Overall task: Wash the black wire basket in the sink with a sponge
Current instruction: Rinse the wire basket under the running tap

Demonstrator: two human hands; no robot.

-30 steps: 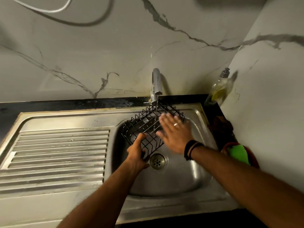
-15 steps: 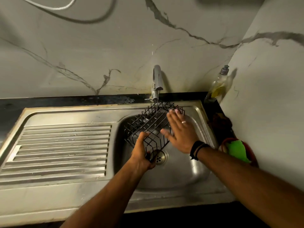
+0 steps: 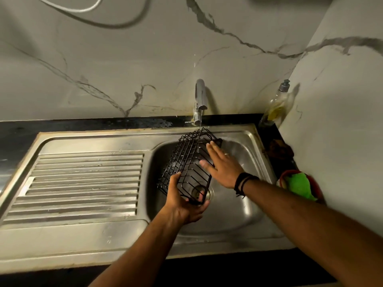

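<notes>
A marbled wall (image 3: 124, 65) with grey veins fills the upper half of the view and turns a corner at the right. Below it a black desk (image 3: 62, 125) carries a steel sink (image 3: 244, 228), whose ribbed draining board (image 3: 83, 183) takes up the left side while the basin lies to the right. A chrome tap (image 3: 200, 96) rises at the back edge of the basin and drops a thin stream of water onto the far end of the black wire basket (image 3: 186, 160). The basket is held tilted over the basin, its far end raised toward the tap and its near end low above the drain (image 3: 202, 192), which shows through the wires. The left hand (image 3: 182, 201) grips the basket's near end from beneath, thumb up along the left side and fingers curled under the lower corner. The right hand (image 3: 222, 162) lies flat with its fingers straight and together against the basket's right side; a ring sits on one finger and dark bands circle the wrist. On the desk in the right corner stands a clear soap bottle (image 3: 274, 106) with yellowish liquid. Nearer, at the right of the sink, a green sponge (image 3: 298, 185) rests in a red holder (image 3: 317, 187), well apart from both hands.
</notes>
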